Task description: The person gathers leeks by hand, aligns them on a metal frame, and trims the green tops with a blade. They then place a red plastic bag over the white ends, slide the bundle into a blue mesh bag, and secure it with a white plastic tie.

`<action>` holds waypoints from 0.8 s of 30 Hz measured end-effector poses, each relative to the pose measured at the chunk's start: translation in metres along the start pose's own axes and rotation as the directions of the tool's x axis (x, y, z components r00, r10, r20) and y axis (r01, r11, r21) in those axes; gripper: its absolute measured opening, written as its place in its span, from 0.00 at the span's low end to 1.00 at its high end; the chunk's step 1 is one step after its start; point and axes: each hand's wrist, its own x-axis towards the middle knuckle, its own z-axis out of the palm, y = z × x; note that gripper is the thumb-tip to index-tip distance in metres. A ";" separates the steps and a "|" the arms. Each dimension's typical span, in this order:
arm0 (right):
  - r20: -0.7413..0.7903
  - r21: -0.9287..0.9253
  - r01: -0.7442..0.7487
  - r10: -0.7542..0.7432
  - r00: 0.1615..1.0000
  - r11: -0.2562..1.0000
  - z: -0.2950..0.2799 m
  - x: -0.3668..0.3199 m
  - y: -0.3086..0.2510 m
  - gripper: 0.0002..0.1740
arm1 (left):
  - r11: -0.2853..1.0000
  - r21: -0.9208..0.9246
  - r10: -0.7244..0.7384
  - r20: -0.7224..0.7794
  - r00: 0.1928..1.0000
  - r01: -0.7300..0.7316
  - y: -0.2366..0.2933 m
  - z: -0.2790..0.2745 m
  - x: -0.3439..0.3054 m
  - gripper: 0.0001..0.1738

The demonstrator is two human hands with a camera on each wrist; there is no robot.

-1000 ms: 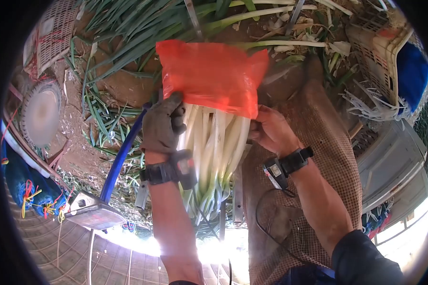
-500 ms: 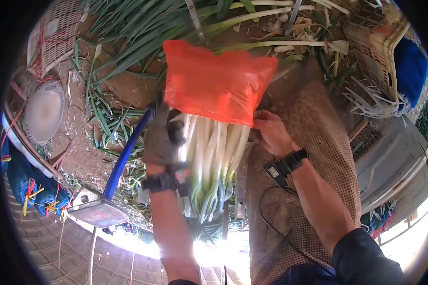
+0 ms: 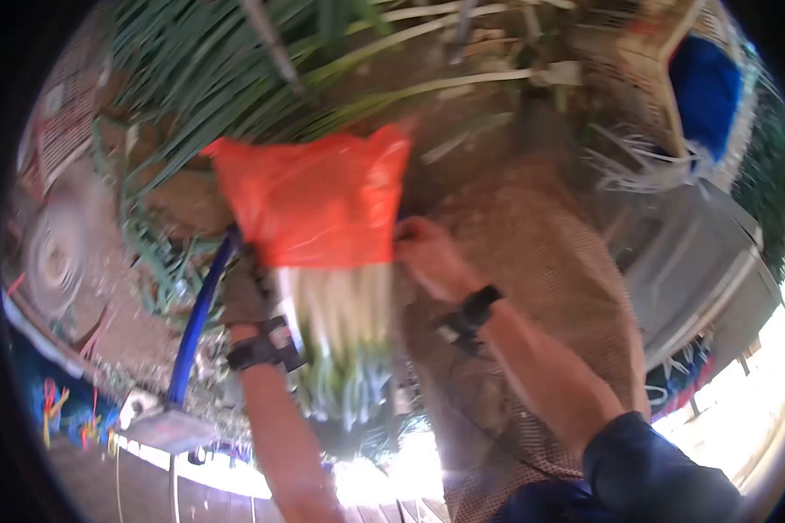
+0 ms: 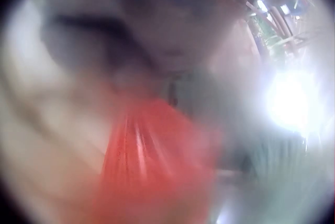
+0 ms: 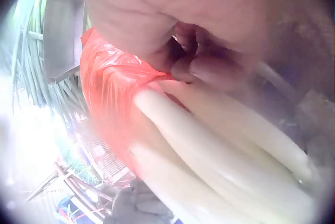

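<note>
A red plastic bag [image 3: 318,200] covers one end of a bundle of white-stalked green onions [image 3: 340,305] in the head view. At the bag's left lower edge is the gloved left hand [image 3: 246,289], blurred; the left wrist view shows the bag [image 4: 152,156] drawn into folds beneath its dark fingers. The bare right hand [image 3: 434,257] pinches the bag's right lower corner. In the right wrist view its curled fingers [image 5: 209,70] hold the bag's rim [image 5: 118,88] right against the thick white stalks [image 5: 209,151].
Long green leaves [image 3: 192,78] lie across the top. A blue-handled tool [image 3: 196,331] stands left of the left arm. Brown mesh cloth [image 3: 532,253] drapes at the right, near a grey bin [image 3: 698,261] and a crate holding blue material [image 3: 706,96].
Both hands, the bag and the bundle have shifted left and lower in the head view. The surroundings have also shifted left, and the picture is more blurred.
</note>
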 end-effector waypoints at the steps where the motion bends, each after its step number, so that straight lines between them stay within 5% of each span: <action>1: -0.024 -0.152 -0.001 -0.003 1.000 0.988 0.003 -0.001 -0.005 0.06 | 0.993 0.063 0.092 0.153 0.984 -0.103 -0.012 -0.027 0.022 0.08; 2: -0.058 -0.178 -0.007 -0.004 0.998 0.984 0.002 -0.004 -0.018 0.05 | 0.991 0.070 0.101 0.184 0.978 -0.115 -0.012 -0.026 0.031 0.10; 4: -0.176 -0.541 0.134 -0.267 0.947 0.830 -0.001 -0.007 -0.007 0.08 | 0.999 0.000 -0.032 0.178 0.984 0.033 0.002 -0.011 0.023 0.13; 6: -0.114 -0.441 0.099 -0.165 0.980 0.892 0.005 0.001 0.031 0.10 | 0.989 -0.016 -0.140 0.166 0.976 0.144 0.011 0.001 0.012 0.16; 7: -0.161 -0.436 0.072 -0.156 0.974 0.897 0.016 -0.002 0.033 0.11 | 0.988 0.010 -0.149 -0.129 0.980 0.152 0.025 0.053 -0.025 0.21; 8: -0.142 -0.467 0.067 -0.150 0.978 0.882 0.015 -0.008 0.023 0.11 | 0.938 0.345 0.073 -0.127 0.989 -0.025 0.020 0.050 -0.024 0.21; 9: -0.118 -0.495 0.064 -0.140 0.983 0.867 0.015 -0.013 0.012 0.11 | 0.748 0.637 0.285 -0.054 0.957 -0.187 0.009 0.032 -0.022 0.22; 11: -0.019 -0.618 0.082 -0.119 0.993 0.782 -0.002 -0.019 -0.014 0.11 | 0.745 0.648 0.368 -0.198 0.909 -0.160 0.001 0.034 -0.032 0.22; 12: 0.003 -0.612 0.129 -0.161 0.987 0.780 -0.018 -0.024 -0.027 0.11 | 0.939 0.343 0.177 -0.425 0.888 -0.023 -0.004 0.038 -0.037 0.21; 14: 0.039 -0.600 0.214 -0.239 0.970 0.771 -0.061 -0.040 -0.067 0.12 | 0.888 0.459 0.260 -0.461 0.848 -0.023 -0.023 0.020 -0.046 0.20; 16: -0.039 -0.614 0.227 -0.317 0.948 0.756 -0.114 -0.072 -0.148 0.11 | 0.882 0.465 0.239 -0.587 0.773 0.080 -0.022 0.060 -0.097 0.19; 18: -0.114 -0.739 0.308 -0.561 0.820 0.600 -0.194 -0.087 -0.203 0.13 | 0.939 0.342 0.154 -0.492 0.857 0.027 -0.069 0.009 -0.096 0.17; 19: -0.314 -0.635 0.225 -0.514 0.798 0.739 -0.228 -0.096 -0.235 0.14 | 0.890 0.424 0.076 -0.504 0.861 0.170 -0.077 0.010 -0.105 0.15; 20: -0.439 -0.672 0.104 -0.508 0.741 0.733 -0.259 -0.112 -0.276 0.14 | 0.814 0.495 0.000 -0.522 0.853 0.303 -0.088 0.017 -0.116 0.14; 21: -0.609 -0.549 -0.060 -0.350 0.712 0.834 -0.293 -0.123 -0.315 0.14 | 0.831 0.491 0.021 -0.494 0.869 0.260 -0.109 0.020 -0.122 0.13; 22: -0.494 -0.828 -0.025 -0.708 0.505 0.560 -0.359 -0.116 -0.318 0.15 | 0.847 0.485 0.042 -0.467 0.883 0.216 -0.124 0.030 -0.128 0.12; 23: 0.116 -0.921 -0.277 -0.869 0.481 -0.276 -0.450 -0.110 -0.324 0.15 | 0.847 0.488 0.025 -0.431 0.902 0.210 -0.129 0.059 -0.143 0.11; 24: -0.435 -0.896 -0.095 -0.811 0.392 0.435 -0.486 -0.120 -0.346 0.17 | 0.846 0.491 0.006 -0.394 0.919 0.205 -0.128 0.091 -0.154 0.11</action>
